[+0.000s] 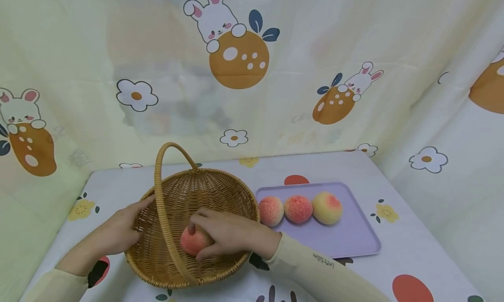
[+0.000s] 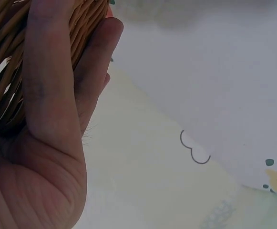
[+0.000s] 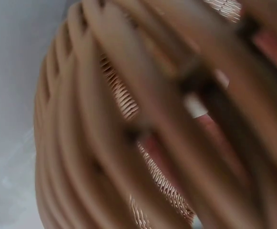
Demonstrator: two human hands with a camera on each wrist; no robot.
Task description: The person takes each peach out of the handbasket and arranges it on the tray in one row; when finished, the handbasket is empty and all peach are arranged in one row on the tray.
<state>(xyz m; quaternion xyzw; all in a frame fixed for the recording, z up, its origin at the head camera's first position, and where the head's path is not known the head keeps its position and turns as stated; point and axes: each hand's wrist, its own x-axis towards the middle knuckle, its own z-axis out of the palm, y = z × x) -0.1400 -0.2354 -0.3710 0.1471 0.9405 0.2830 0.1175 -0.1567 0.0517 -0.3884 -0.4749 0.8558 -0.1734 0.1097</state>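
Observation:
My left hand point(image 1: 120, 229) grips the left side of a round wicker basket point(image 1: 220, 186), its thumb and index finger reaching over the rim. In the left wrist view, fingers point(image 2: 50, 81) of that hand lie along the woven wall. Down inside the basket, my right hand point(image 1: 222, 232) holds a pink-red peach point(image 1: 193, 241), fingertips over its top and thumb at its near side. Blurred wicker slats point(image 3: 124, 95) fill most of the right wrist view and hide this hand's grasp there.
Right of the basket lies a lilac tray point(image 1: 356, 245) bearing a row of three peaches point(image 1: 298, 209). The basket's tall arched handle point(image 1: 159, 197) stands up between the two hands. A patterned curtain point(image 1: 283, 131) hangs behind the table.

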